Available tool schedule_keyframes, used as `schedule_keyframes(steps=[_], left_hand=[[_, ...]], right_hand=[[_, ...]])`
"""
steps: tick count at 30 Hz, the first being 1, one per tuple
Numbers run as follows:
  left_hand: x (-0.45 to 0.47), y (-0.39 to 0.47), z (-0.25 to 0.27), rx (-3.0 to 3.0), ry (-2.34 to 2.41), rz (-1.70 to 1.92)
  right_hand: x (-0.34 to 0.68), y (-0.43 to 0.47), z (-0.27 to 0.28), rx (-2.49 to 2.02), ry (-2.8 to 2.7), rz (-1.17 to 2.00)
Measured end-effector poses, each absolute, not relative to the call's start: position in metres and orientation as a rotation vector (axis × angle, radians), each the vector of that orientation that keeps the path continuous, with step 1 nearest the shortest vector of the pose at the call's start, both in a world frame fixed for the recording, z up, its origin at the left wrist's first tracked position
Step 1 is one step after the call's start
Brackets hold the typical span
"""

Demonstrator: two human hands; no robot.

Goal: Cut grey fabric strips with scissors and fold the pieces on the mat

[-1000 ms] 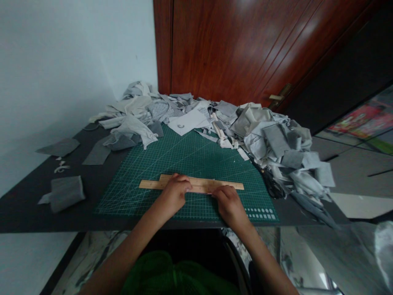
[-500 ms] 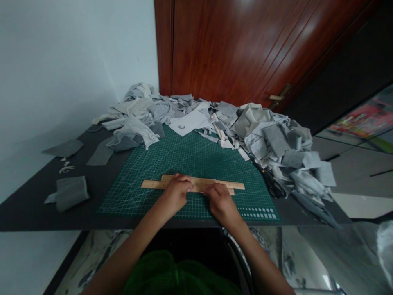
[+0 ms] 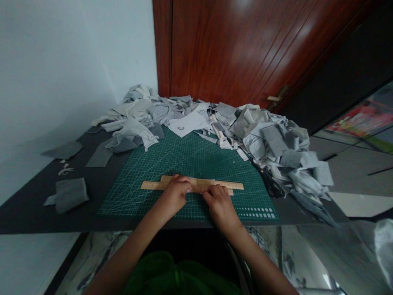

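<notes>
Two pale wooden rulers (image 3: 152,185) lie overlapping and slightly offset, across the green cutting mat (image 3: 196,159). My left hand (image 3: 176,191) is closed over the middle of the rulers, its thumb and fingers pressed together at them. Just to the right, my right hand (image 3: 219,200) is curled on the rulers too, its fingertips at their near edge. A narrow gap separates the two hands. Whether anything small is pinched under the fingertips is hidden.
Heaps of grey and white fabric scraps (image 3: 270,135) run along the back and right of the dark table (image 3: 116,223). Black-handled scissors (image 3: 272,185) lie right of the mat. A white paper (image 3: 188,123) rests at the back; a folded grey cloth (image 3: 71,195) sits left.
The right hand's fingers have shifted very slightly at the rulers. The left hand and the rulers hold nearly the same place; the whole view has moved a little.
</notes>
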State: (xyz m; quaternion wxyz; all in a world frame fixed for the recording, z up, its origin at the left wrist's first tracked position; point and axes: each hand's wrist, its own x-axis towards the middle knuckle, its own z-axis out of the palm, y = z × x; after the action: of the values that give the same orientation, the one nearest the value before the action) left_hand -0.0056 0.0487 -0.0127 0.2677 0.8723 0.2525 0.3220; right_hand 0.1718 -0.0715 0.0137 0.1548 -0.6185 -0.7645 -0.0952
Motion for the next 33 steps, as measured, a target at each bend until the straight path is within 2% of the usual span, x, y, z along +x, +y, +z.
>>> schedule_keyframes(steps=[6, 21, 33], left_hand=[[-0.006, 0.048, -0.016, 2.324, 0.674, 0.909], [-0.006, 0.048, -0.013, 2.319, 0.681, 0.901], [-0.006, 0.042, -0.009, 2.395, 0.697, 0.886]], right_hand=[[0.194, -0.086, 0.016, -1.878, -2.204, -0.311], [0.200, -0.074, -0.001, -1.667, -2.117, -0.167], [0.208, -0.084, 0.003, -1.754, -2.099, -0.226]])
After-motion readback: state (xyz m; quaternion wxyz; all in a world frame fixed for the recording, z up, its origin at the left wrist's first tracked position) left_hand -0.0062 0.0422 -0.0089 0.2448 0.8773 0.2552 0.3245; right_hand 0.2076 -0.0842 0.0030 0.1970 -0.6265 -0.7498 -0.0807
